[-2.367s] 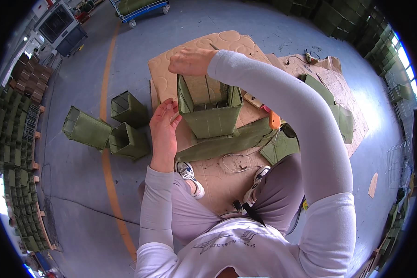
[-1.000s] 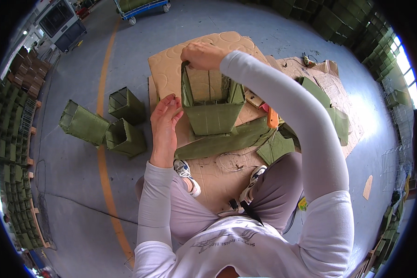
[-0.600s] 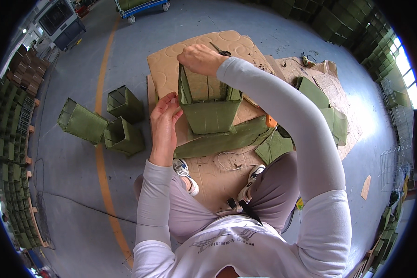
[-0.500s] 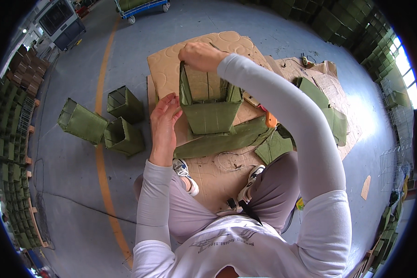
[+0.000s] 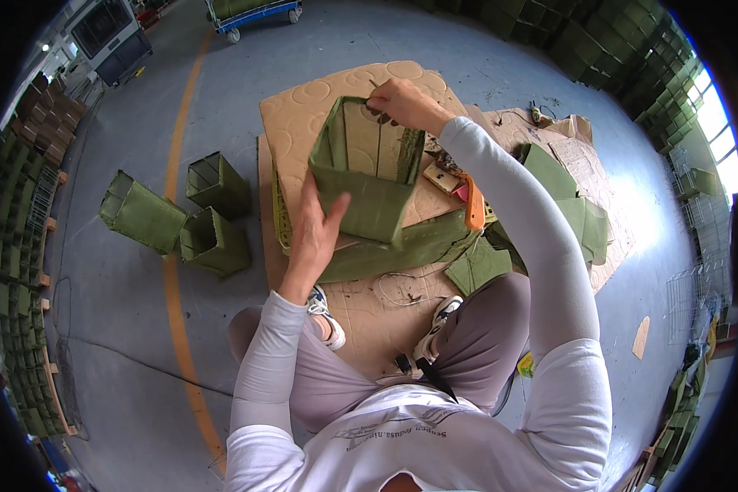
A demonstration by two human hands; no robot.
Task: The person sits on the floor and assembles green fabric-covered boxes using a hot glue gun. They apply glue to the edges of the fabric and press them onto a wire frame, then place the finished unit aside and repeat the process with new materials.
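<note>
A green fabric-covered box (image 5: 361, 205), open at the top with a tan inside, is tilted between my hands above the cardboard. My left hand (image 5: 313, 238) grips its near left corner, thumb on the front face and fingers round the side. At the far rim, my right hand (image 5: 406, 107) is closed, with a thin stick-like tool (image 5: 375, 83) poking out past the fingers. What its fingertips touch on the rim is partly hidden. A long green fabric-covered piece (image 5: 418, 250) lies below the box.
Three green boxes (image 5: 217, 242) stand or lie on the floor to the left. An orange-handled tool (image 5: 474, 205) sits on the cardboard (image 5: 303, 107). Green panels (image 5: 549, 176) lie at right. Stacked green boxes (image 5: 12, 312) line the left side; a blue cart (image 5: 258, 15) stands far ahead.
My right hand has moved right and slightly nearer along the rim. My left hand has come onto the box's near left corner, and the box has turned and tilted.
</note>
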